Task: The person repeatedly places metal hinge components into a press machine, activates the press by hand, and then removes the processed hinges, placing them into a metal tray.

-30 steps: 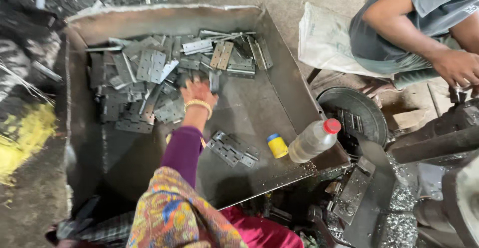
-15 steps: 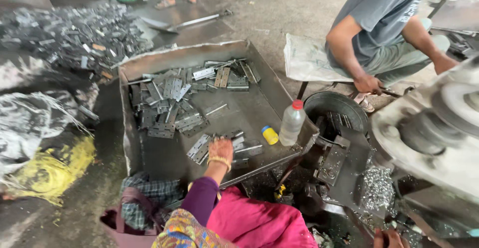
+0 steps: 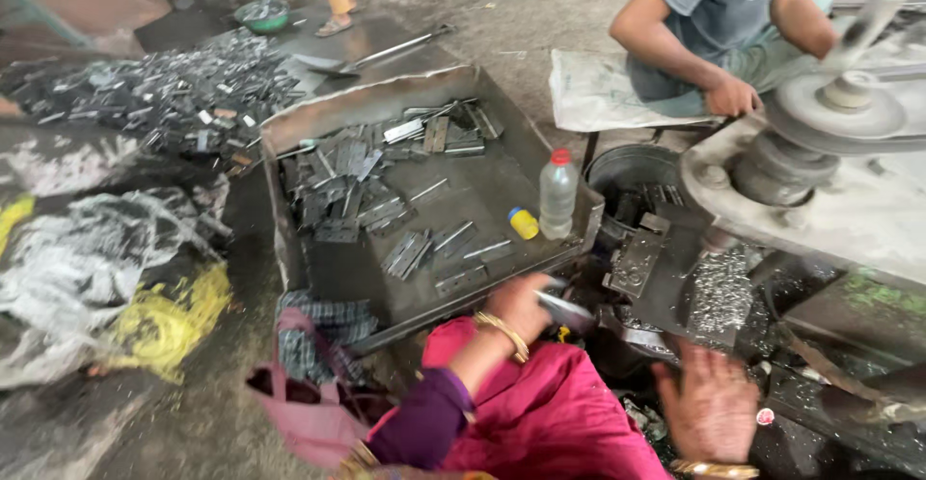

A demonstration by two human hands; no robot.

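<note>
Left hand has lifted a metal strip from the tray.

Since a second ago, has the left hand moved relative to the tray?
Yes. The left hand came from the parts inside the tray back over its near edge, now holding a metal piece.

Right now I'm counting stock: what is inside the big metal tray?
The metal tray holds heaps of flat metal strips, a clear plastic bottle and a small yellow container. Anything beneath the heaps is covered.
</note>
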